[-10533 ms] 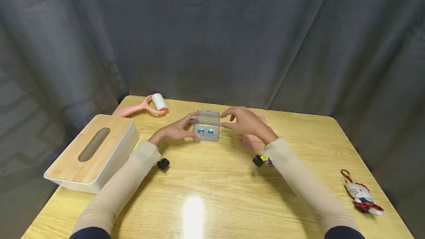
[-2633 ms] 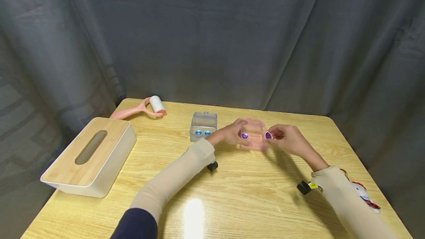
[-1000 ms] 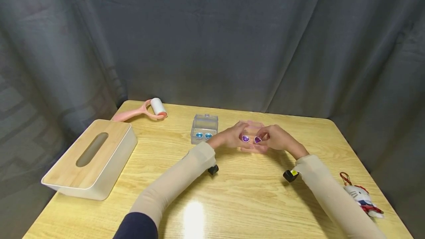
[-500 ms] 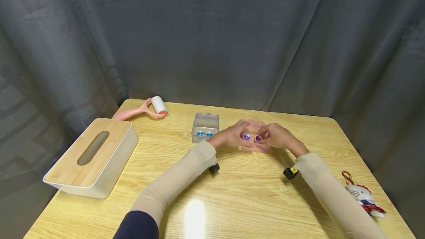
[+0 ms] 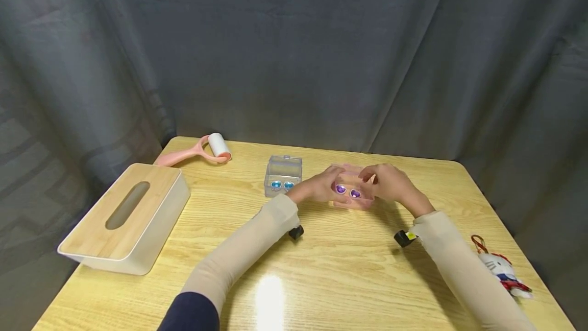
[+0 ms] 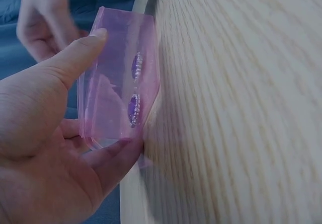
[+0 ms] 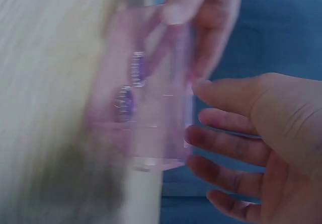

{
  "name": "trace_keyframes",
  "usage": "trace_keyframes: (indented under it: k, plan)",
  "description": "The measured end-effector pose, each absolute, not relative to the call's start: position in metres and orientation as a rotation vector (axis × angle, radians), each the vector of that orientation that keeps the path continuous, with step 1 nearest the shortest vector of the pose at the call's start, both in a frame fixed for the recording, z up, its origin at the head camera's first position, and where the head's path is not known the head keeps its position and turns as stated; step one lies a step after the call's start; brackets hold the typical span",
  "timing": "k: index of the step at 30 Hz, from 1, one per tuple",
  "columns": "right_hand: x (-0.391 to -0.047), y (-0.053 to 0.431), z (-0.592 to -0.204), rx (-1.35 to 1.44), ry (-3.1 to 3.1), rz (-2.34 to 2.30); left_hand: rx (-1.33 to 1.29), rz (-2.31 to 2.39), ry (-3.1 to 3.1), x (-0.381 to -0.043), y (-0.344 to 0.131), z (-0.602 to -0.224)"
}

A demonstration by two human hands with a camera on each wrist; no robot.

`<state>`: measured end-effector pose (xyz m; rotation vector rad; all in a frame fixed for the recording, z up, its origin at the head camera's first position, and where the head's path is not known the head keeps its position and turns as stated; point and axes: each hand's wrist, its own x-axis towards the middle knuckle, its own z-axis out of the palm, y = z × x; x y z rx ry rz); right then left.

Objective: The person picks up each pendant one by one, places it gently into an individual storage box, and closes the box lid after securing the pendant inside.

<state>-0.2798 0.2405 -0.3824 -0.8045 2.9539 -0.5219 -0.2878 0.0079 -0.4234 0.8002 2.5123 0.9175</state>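
My left hand grips the left end of a small see-through pink box, whose lid stands raised at the back. The thumb presses on the box wall in the left wrist view, with fingers curled at its lower end. Two purple gems with beaded silvery rims lie side by side inside. Over the box's right side is my right hand, holding nothing. Its loosely bent fingers are close to the box edge in the right wrist view, which is blurred.
Left of the pink box stands a clear box, lid up, with two blue gems inside. A pink-handled lint roller lies at the back left, near a wood-topped tissue box. A white cat plush charm lies at the right edge.
Earlier both hands were at the clear box; later the right hand brought a purple gem into the pink box. Just now it has let go of that gem and risen slightly to the right.
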Motion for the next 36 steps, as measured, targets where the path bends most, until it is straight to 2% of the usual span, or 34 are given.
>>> trace_keyframes:
  k: [7, 14, 22, 26, 36]
  plan:
    - [-0.288, 0.252, -0.368, -0.604, 2.992, -0.727, 0.779, 0.987, 2.469, -0.286, 0.008, -0.424]
    - [-0.302, 0.267, -0.387, -0.364, 2.757, -0.911, 0.705, 1.151, 2.340, -0.280, 0.010, -0.431]
    - [-0.324, 0.258, -0.402, -0.247, 2.470, -1.181, 0.550, 1.536, 2.051, -0.277, 0.008, -0.439]
    - [-0.328, 0.251, -0.410, -0.239, 2.444, -1.208, 0.460, 1.541, 2.051, -0.276, 0.004, -0.442]
    - [-0.330, 0.253, -0.420, -0.164, 2.388, -1.395, 0.491, 1.366, 2.183, -0.284, 0.003, -0.439]
